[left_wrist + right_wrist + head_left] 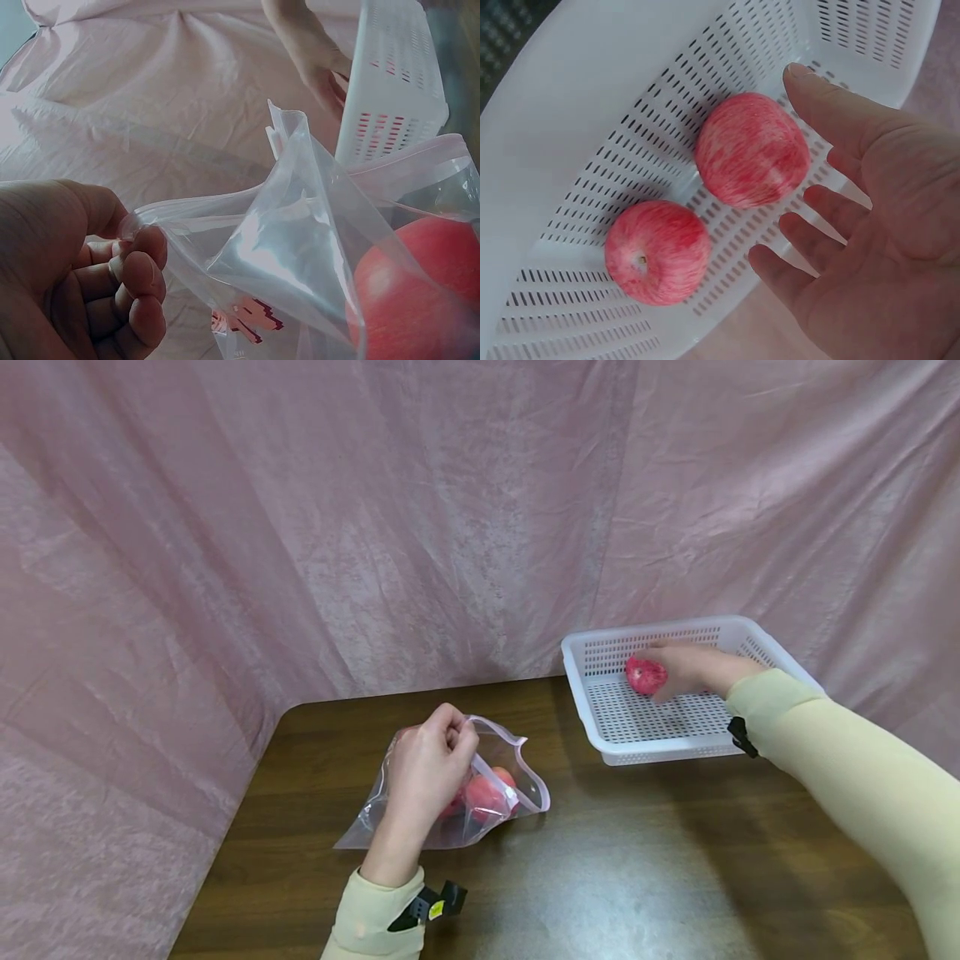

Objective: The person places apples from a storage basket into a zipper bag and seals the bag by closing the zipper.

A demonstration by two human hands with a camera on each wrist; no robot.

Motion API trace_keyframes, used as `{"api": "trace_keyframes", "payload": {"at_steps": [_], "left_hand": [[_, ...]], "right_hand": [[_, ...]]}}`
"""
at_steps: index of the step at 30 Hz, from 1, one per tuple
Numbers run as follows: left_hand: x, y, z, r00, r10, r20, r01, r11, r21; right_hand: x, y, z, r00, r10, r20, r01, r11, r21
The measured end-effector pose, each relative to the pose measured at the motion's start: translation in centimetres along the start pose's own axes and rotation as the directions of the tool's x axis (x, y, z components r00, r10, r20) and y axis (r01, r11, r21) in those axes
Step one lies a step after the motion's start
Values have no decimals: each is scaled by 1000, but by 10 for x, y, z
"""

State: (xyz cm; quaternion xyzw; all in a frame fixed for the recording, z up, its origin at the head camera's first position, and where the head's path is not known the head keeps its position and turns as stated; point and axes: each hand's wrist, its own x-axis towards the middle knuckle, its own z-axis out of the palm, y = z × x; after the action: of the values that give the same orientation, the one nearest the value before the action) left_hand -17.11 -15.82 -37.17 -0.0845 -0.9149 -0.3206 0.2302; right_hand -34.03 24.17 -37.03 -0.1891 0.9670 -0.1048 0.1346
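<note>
My left hand [427,764] pinches the pale zip edge of a clear plastic bag [281,240] between thumb and fingers. Red apples [486,797] lie inside the bag, which rests on the table with its mouth to the right. Over the white basket [618,748] at the right, my right hand [889,225] has its fingers and thumb spread. Two red apples lie in the basket: one [752,150] close to the thumb tip, the other [658,253] farther from the hand. The head view shows one of them, with the hand covering the rest.
Both things stand on a dark wooden table [600,868], the basket at its back right and the bag left of it. A pink velvety curtain [465,543] hangs right behind the table and down its left side.
</note>
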Motion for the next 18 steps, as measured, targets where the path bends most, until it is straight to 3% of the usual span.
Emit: {"api": "trace_keyframes", "payload": {"at_steps": [12,18], "left_hand": [[-4,4,-2,1000,-12,11,12,1000,-6],[-4,6,-3,1000,-4,11,4,1000,-2]], "right_hand": [[8,8,8,999,30,40,-32,998,51],[8,14,11,999,24,37,-25,1000,19]]}}
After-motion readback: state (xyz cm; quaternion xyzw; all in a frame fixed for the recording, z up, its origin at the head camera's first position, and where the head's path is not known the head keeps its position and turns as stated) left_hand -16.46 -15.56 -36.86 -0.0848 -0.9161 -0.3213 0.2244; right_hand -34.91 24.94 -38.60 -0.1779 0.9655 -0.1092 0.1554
